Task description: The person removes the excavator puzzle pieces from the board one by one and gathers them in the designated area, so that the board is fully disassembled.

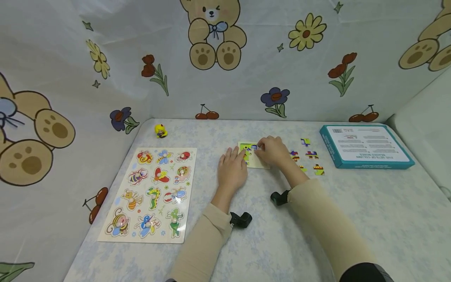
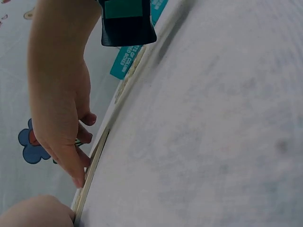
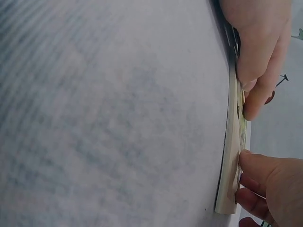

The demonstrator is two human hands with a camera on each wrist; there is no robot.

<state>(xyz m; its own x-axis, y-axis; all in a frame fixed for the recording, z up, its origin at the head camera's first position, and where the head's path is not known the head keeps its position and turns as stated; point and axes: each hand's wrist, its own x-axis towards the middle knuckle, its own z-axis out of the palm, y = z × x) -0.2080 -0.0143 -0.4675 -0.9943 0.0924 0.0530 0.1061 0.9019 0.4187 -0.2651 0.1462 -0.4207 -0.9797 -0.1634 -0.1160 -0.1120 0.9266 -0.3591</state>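
A small puzzle board [image 1: 260, 163] lies mid-table, with green and blue puzzle pieces set in its upper and left parts. My left hand [image 1: 232, 168] rests its straight fingers on the board's left side; in the right wrist view that left hand [image 3: 262, 52] shows fingertips down on the board's top. From the right, my right hand [image 1: 274, 152] reaches over the board and pinches a small puzzle piece with a blue-violet part [image 1: 254, 147] at its top. In the left wrist view, the right hand [image 2: 61, 113] has its fingertips down at the board's edge. Its fingers cover much of the piece.
Several loose puzzle pieces [image 1: 311, 154] lie right of the board. Beyond them sits a teal box [image 1: 368, 147]. At left lies a large insect peg puzzle [image 1: 149, 192], with a yellow figurine [image 1: 160, 131] behind it. A patterned cloth [image 1: 225, 86] hangs along the back.
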